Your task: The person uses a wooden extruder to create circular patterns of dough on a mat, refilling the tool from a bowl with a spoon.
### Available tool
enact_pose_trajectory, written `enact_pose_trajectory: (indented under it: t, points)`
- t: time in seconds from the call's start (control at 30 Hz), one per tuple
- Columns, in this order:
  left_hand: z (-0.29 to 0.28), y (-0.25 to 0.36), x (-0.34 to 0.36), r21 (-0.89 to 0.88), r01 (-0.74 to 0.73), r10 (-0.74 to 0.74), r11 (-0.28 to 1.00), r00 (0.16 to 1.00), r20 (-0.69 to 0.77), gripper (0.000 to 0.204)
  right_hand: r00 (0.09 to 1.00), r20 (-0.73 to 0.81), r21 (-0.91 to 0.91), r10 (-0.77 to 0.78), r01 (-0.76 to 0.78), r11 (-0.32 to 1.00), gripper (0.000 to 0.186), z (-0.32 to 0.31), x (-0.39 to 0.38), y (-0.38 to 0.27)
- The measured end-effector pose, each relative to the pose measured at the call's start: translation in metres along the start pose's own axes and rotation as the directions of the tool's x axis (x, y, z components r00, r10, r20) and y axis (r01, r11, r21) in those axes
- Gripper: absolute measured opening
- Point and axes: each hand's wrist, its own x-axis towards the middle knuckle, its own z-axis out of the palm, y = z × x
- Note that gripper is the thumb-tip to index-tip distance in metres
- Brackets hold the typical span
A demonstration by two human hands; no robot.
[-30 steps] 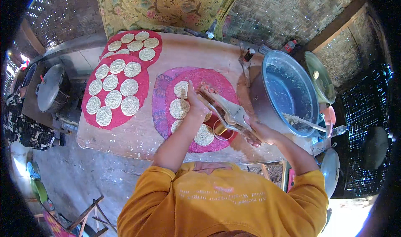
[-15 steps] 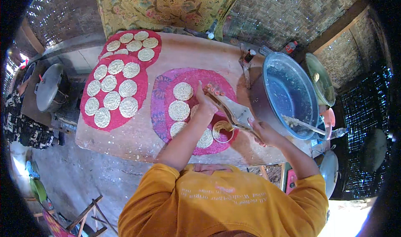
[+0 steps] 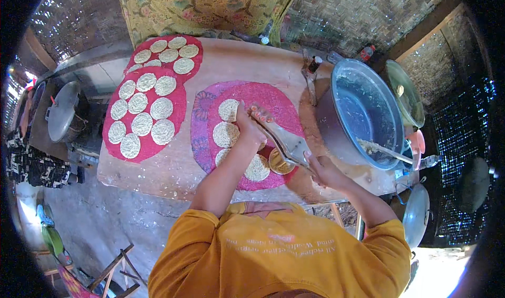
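Note:
My left hand (image 3: pixel 247 122) is wrapped round the upper end of a long wooden press-like tool (image 3: pixel 289 143), and my right hand (image 3: pixel 326 174) grips its lower end. Under the tool, a round ring (image 3: pixel 281 161) holds a yellowish paste disc on a pink mesh mat (image 3: pixel 268 95). Beside it on that mat lie several pale, speckled discs (image 3: pixel 225 134), partly hidden by my hands and forearm. A purple patterned layer (image 3: pixel 201 109) shows at the mat's left edge.
Two pink mats (image 3: pixel 179 114) bearing many pale discs lie left on the table (image 3: pixel 221 61). Right stand a large blue tub (image 3: pixel 363 103) with a long stirrer, a green tub (image 3: pixel 407 93), bottles (image 3: pixel 366 53) and a metal pot (image 3: pixel 415 216). Another lidded pot (image 3: pixel 63 111) is far left.
The paste under the tool has spread to cover more of the ring's circle. My hands and the tool have shifted slightly, still in the same grip.

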Motion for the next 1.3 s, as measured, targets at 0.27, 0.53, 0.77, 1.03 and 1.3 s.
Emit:
enact_pose_trajectory:
  t: [0.27,0.53,0.77,1.03,1.3]
  points:
    - [-0.006,-0.012,0.011,-0.055,-0.014,0.016,0.998,0.999,0.034,0.046,0.985,-0.147,-0.287,-0.092,0.047,0.957,0.065,-0.011,-0.015,-0.021]
    - [0.045,0.032,-0.021,0.064,-0.177,0.148,0.982,0.937,0.317,0.050,0.977,-0.142,-0.010,-0.157,0.157,0.988,0.064,-0.005,0.031,0.002]
    - [0.138,0.113,-0.140,0.439,-0.455,0.035,0.775,0.725,0.688,0.066,0.739,-0.309,-0.463,-0.599,0.433,0.773,0.031,0.012,0.104,0.050]
    - [0.097,0.150,-0.222,0.749,-0.628,0.434,0.212,0.747,0.504,0.065,0.721,-0.231,-0.654,-0.654,0.383,0.653,0.025,0.017,0.102,0.027]
    - [0.089,0.155,-0.216,0.681,-0.671,0.422,0.294,0.730,0.537,0.060,0.656,-0.371,-0.668,-0.658,0.303,0.679,0.027,-0.021,0.160,0.004]
